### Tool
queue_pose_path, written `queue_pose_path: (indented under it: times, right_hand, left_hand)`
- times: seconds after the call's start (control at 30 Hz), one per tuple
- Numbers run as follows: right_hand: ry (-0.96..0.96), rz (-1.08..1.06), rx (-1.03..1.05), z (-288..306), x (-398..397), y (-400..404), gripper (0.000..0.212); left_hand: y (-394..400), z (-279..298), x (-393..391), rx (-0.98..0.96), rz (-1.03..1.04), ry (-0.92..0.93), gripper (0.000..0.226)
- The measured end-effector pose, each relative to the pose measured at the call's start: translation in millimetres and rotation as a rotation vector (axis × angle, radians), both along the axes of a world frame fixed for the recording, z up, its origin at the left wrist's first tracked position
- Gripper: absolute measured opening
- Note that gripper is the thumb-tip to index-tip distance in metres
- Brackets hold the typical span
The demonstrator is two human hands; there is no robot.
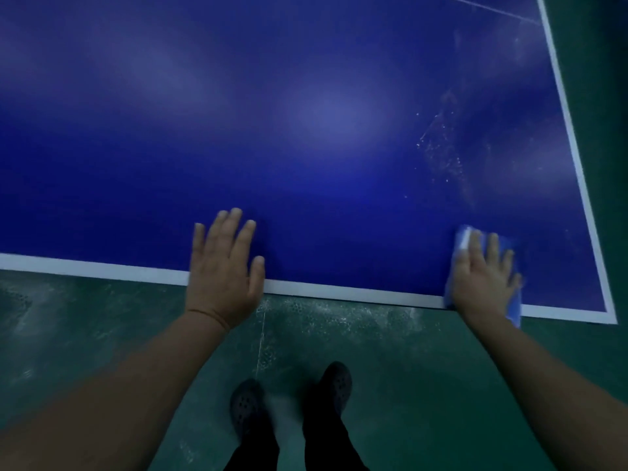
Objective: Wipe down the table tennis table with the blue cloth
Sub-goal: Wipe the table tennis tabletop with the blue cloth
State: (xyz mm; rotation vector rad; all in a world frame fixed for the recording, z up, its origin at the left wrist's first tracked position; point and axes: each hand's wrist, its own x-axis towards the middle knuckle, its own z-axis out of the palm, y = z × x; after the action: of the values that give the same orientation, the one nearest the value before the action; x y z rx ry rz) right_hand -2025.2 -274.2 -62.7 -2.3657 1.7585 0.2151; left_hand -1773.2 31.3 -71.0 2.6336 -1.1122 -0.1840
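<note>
The right hand (484, 271) covers most of the blue cloth (463, 237); only its borders show around the fingers. The table tennis table (306, 130) is cut off at the top and left, beyond the hand.

A green floor (424, 385) is showing pale scuff marks below. Two dark perforated clogs (246, 404) are standing on it, with black trousers (323, 443) above them.

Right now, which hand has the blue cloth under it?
The right hand, pressing the blue cloth flat near the table's corner; the left hand rests bare on the table tennis table.
</note>
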Motion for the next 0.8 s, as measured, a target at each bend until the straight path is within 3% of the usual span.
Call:
queue_pose_path:
  times: [0.1,0.27,0.4,0.47,0.57,0.67,0.73,0.8]
  right_hand:
    - [-0.021,-0.107,-0.035,-4,27,10,0.055]
    - [-0.123,0.548,-0.086,-23,151,76,0.055]
    - [-0.164,0.720,-0.064,-22,198,41,0.054]
    - [-0.051,0.585,-0.119,-25,167,-17,0.058]
    - [-0.020,0.085,-0.127,-19,67,-107,0.056]
    - [-0.067,-0.347,-0.029,-3,6,-134,0.059]
    - [-0.076,-0.387,-0.071,-7,21,-109,0.057]
    - [-0.101,-0.184,-0.109,-14,56,-56,0.054]
  left_hand:
    - [-40,-5,-32,0.065,-0.088,0.015,0.067]
    - [-51,-21,-44,0.103,-0.113,-0.111,0.069]
    - [-54,-23,-44,0.111,-0.121,-0.157,0.066]
    - [-55,-22,-44,0.129,-0.147,-0.163,0.063]
    - [-55,-21,-43,0.146,-0.164,-0.158,0.061]
    - [-56,-22,-44,0.145,-0.161,-0.149,0.061]
    - [-55,-23,-43,0.143,-0.159,-0.146,0.061]
    - [-55,-22,-42,0.151,-0.159,-0.144,0.061]
